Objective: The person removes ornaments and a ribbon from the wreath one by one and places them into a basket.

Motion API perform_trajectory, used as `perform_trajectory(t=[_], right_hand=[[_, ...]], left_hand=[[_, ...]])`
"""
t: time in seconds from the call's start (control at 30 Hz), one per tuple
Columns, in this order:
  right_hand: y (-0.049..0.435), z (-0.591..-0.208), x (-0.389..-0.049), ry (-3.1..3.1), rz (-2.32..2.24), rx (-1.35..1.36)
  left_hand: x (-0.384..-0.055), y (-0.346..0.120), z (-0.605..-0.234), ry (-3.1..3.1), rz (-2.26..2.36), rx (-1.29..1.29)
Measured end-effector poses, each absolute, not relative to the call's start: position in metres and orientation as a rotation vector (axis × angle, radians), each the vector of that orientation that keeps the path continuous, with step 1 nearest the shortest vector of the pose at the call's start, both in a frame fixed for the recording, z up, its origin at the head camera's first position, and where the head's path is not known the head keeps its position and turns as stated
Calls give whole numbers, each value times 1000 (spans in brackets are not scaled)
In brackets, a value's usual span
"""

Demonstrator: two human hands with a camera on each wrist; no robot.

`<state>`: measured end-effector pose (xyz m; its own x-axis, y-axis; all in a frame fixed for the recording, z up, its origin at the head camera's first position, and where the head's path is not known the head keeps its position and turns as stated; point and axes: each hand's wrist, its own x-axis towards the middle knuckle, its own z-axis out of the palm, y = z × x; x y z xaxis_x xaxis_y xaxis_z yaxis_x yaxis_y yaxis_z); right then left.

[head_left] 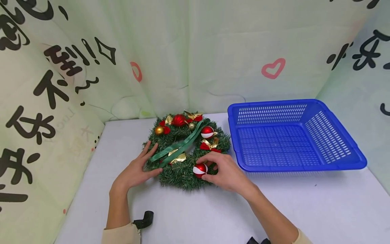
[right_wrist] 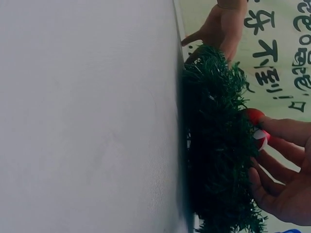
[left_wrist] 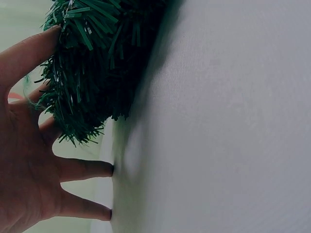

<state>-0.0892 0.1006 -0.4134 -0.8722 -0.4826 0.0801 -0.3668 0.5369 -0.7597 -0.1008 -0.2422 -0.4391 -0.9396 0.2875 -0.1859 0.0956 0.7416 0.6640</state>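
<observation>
Fingers (head_left: pixel 151 152) of left hand (head_left: pixel 134 173) spread, touching wreath (head_left: pixel 182 179); right hand (head_left: pixel 226 171) pinches red-and-white ball (head_left: pixel 199 170) on it. White table (head_left: pixel 189 217) beneath; pale green printed cloth (head_left: pixel 213 51) behind.

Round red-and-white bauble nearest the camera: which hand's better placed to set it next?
Right, likely: the right hand pinches the bauble on the round green tinsel wreath; the left hand is spread at the wreath's left edge, better for steadying.
</observation>
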Motion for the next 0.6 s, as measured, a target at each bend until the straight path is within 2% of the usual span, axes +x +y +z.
perform_trajectory(t=[0.6], right_hand=[[103,-405,-89,2571,-1339,-730]], left_hand=[[-100,-244,-441,2672,999,299]])
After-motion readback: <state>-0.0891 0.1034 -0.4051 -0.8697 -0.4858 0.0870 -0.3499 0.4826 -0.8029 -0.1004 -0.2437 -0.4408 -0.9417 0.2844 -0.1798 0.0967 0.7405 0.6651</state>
